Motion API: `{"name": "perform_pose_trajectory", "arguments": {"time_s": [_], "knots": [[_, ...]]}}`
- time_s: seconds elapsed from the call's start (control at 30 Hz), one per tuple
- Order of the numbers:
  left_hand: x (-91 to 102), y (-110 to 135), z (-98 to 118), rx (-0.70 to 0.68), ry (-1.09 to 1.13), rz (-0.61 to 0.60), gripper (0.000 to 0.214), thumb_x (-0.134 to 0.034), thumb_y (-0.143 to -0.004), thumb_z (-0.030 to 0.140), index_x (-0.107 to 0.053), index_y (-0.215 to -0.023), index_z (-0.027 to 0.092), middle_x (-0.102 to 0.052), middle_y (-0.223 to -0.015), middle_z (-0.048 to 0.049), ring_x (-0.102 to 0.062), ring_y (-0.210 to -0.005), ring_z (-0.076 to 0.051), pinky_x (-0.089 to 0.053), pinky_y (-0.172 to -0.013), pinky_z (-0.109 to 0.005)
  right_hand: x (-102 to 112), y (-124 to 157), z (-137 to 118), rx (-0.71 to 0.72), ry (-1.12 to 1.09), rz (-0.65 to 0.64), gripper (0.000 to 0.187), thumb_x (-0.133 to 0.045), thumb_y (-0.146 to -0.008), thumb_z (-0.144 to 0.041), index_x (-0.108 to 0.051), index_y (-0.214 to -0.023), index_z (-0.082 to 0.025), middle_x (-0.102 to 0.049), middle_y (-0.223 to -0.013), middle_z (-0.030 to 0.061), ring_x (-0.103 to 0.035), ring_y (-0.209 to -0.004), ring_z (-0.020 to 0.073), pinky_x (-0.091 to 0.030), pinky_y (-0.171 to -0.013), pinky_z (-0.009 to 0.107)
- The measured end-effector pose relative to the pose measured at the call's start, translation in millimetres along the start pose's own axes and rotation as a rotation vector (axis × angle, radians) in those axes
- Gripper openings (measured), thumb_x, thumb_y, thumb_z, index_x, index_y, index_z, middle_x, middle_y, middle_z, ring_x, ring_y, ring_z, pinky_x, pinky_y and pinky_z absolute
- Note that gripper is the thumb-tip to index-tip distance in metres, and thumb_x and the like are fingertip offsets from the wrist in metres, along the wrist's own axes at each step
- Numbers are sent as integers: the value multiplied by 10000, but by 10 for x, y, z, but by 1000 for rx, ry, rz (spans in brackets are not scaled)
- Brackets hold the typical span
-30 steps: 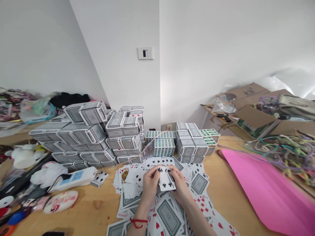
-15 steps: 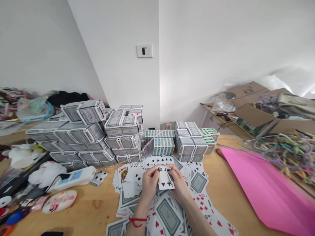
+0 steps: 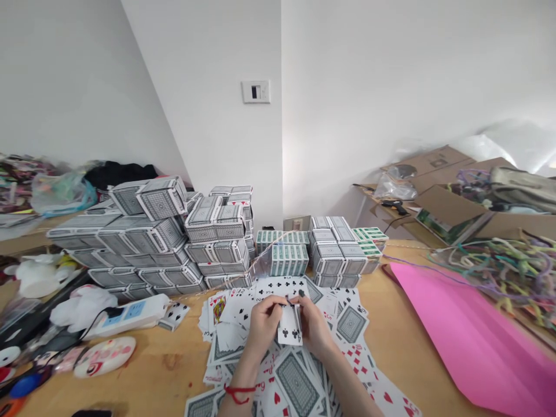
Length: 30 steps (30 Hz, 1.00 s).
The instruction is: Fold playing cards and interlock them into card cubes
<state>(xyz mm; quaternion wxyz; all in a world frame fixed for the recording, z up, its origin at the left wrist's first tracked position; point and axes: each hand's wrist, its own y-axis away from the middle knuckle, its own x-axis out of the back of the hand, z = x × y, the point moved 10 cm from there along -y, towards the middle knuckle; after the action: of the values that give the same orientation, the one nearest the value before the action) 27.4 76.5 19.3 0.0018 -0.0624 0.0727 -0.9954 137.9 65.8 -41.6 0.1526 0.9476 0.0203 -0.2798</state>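
My left hand and my right hand meet over a wooden table. Together they pinch a playing card, a club card, by its top edge so that it hangs nearly upright with its face toward me. Below the hands lies a loose spread of playing cards, some face up, some showing patterned grey backs. A red string circles my left wrist.
Stacks of boxed card decks stand behind the spread, with green-backed decks in the middle. A pink sheet lies at the right beside tangled coloured cords and cardboard boxes. A white device and clutter fill the left.
The card was held flatter and tilted a second ago; now both hands have turned it nearly upright and drawn it slightly toward me.
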Motion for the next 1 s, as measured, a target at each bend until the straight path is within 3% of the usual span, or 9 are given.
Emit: {"name": "perform_pose_trajectory", "arguments": {"time_s": [0.1,0.3,0.4,0.47,0.57,0.63,0.87,1.0], "knots": [[13,0,17,-47,-72,-28,200,-464,-697,181,-663,-705,172,-654,-682,-18,-538,-575,-134,-411,-529,-213,5,-34,49,-31,65,-15,287,-618,-682,-441,-465,-621,-205,-326,-449,-83,-272,-382,78,-211,-398,216],[-29,1,144,-165,-111,-132,229,-464,-740,178,-687,-789,191,-627,-762,-39,-570,-719,-160,-446,-648,-249,-22,-67,48,-26,81,-95,317,-652,-658,-438,-435,-621,-211,-321,-460,-92,-242,-384,67,-192,-390,207],[-44,-4,135,-136,-30,-150,281,-482,-738,182,-655,-958,189,-597,-849,-51,-558,-756,-159,-443,-663,-254,18,-86,-25,80,165,-51,308,-614,-685,-490,-499,-681,-204,-333,-467,-91,-255,-389,73,-215,-397,207],[-47,-13,52,-65,21,-120,321,-515,-733,207,-600,-1041,182,-589,-883,-49,-554,-777,-160,-445,-677,-259,43,-67,-153,225,280,16,299,-572,-722,-493,-542,-720,-196,-407,-510,-67,-339,-434,93,-278,-436,217],[-40,-20,-64,6,-25,-22,235,-581,-716,299,-600,-910,167,-605,-841,-42,-556,-783,-177,-441,-703,-283,5,11,-321,414,431,71,265,-531,-766,-450,-582,-760,-190,-550,-676,-5,-484,-618,146,-375,-585,249],[-35,-22,-98,17,-81,38,209,-596,-706,348,-600,-807,165,-613,-783,-36,-554,-755,-184,-434,-696,-295,-23,41,-350,456,473,75,250,-509,-785,-429,-588,-783,-192,-574,-728,12,-507,-684,166,-389,-650,267],[10,-32,-212,107,-7,115,208,-630,-659,358,-614,-673,151,-611,-653,-8,-523,-657,-159,-394,-642,-262,-27,5,-282,399,374,20,231,-548,-764,-423,-589,-760,-196,-545,-671,-4,-482,-632,153,-386,-610,257],[56,-19,-329,194,122,172,242,-646,-623,370,-571,-558,149,-517,-518,33,-449,-535,-118,-339,-540,-228,-66,2,-301,395,395,-29,236,-562,-760,-424,-593,-745,-190,-524,-639,-11,-445,-576,130,-373,-571,244]]}}
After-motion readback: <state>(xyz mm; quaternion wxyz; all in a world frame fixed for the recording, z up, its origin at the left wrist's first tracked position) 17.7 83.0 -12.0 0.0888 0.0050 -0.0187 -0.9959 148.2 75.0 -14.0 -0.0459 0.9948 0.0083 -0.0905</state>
